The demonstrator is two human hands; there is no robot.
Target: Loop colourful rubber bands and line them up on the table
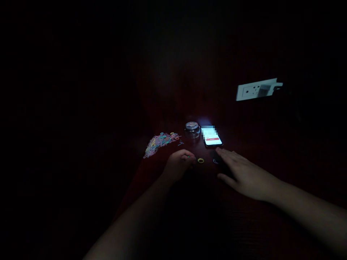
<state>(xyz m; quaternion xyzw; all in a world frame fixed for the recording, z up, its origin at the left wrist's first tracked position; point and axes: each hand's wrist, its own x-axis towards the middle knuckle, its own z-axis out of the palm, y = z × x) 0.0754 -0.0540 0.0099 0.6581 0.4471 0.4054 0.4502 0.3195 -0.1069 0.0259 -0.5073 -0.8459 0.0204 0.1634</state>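
My left hand [179, 163] is closed in a pinch over the dark table, and a bit of a green hair tie [189, 156] shows between its fingers. Just right of its fingertips lies a yellow hair tie [200, 160]. With fingers stretched out and thumb apart, my right hand [241, 173] is held low over the table, its fingertips close to the near edge of the phone. A pale bluish hair tie [215, 161] lies beside that hand, partly in its shadow. To the left, a loose pile of pastel hair ties [161, 142] is spread on the table.
A lit phone [213, 139] lies beyond my right hand. Left of it stands a clear jar [192, 133] with a lid. A few small bits [180, 143] lie near the pile. A white socket panel [255, 90] with a plug is on the wall; surroundings are very dark.
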